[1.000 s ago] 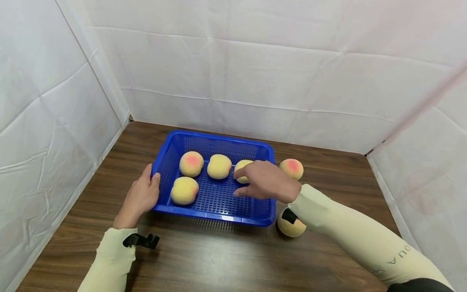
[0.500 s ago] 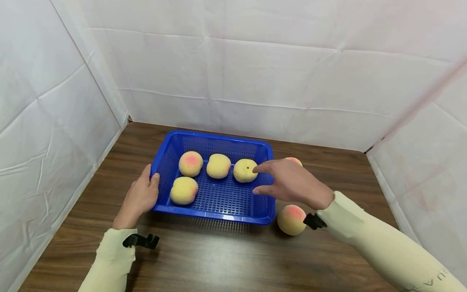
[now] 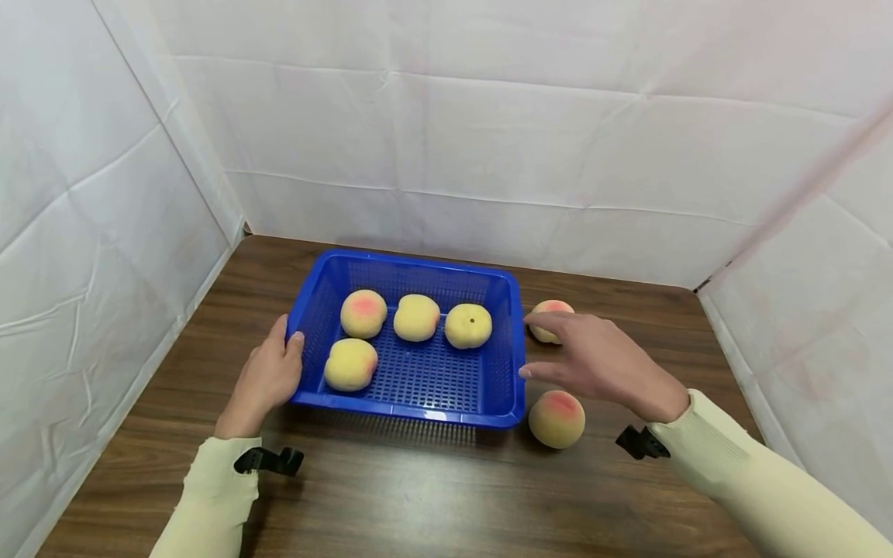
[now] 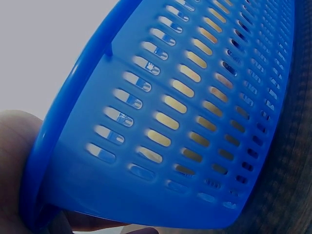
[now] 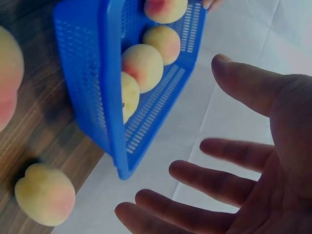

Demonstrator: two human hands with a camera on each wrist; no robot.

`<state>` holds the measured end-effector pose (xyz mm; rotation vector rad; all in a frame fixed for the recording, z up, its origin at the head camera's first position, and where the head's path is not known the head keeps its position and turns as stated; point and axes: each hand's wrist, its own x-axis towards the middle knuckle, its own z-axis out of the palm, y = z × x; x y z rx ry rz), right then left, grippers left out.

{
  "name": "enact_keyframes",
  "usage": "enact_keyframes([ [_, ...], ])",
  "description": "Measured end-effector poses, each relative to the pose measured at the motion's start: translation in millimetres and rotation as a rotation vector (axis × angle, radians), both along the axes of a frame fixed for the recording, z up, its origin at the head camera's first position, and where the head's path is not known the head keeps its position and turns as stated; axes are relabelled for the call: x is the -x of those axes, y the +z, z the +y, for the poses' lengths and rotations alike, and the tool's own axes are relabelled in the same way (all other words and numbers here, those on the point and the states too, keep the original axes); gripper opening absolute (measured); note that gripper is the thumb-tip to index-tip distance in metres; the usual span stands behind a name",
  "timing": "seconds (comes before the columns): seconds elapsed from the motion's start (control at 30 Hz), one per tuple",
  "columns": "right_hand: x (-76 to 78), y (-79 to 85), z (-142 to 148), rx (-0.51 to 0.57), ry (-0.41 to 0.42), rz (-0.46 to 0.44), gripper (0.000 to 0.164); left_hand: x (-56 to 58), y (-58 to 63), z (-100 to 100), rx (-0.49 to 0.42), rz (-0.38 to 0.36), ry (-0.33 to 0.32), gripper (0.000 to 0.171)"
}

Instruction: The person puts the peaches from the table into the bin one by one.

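My left hand [image 3: 268,376] grips the left rim of a blue plastic basket [image 3: 412,412], thumb over the edge. Several yellow peaches with pink blush lie inside, among them one peach [image 3: 468,325] with its stem pit facing up. Just beyond the basket's right rim, my right hand [image 3: 603,360] hovers with spread fingers and holds nothing. Partly behind it sits a far peach [image 3: 551,310] on the table. A nearer peach [image 3: 556,419] rests by the basket's front right corner. In the left wrist view, the basket's slotted wall [image 4: 161,102] covers most of the peaches.
The dark wood-grain table [image 3: 412,496] extends in front of the basket and to its right. White sheeting [image 3: 446,139] stands behind the table and along both sides. A black band [image 3: 268,461] sits on the left wrist.
My right hand has drawn back rightward out of the basket, leaving the peach with the stem pit inside. Both peaches on the right show more fully. The left hand keeps its hold on the rim.
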<state>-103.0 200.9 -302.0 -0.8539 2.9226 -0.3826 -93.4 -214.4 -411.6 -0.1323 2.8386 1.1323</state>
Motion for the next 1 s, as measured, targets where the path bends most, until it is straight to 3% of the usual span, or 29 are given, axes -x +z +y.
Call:
enact_keyframes([
  [0.1, -2.8, -2.6, 6.2, -0.026, -0.047, -0.007, 0.045, -0.1, -0.4, 0.2, -0.001, -0.002, 0.0, 0.056],
  [0.33, -12.0, -26.2, 22.2, -0.051, -0.17, -0.107, 0.083, 0.9, -1.4, -0.4, 0.005, -0.001, 0.005, 0.056],
  [0.7, -27.4, -86.8, 34.8, -0.047, -0.225, -0.188, 0.094, 0.9, -0.2, 0.2, 0.005, -0.002, 0.0, 0.056],
  [1.0, -32.9, -115.9, 33.3, -0.018, -0.199, -0.15, 0.088, 1.0, -0.4, 0.2, 0.001, -0.003, -0.001, 0.056],
])
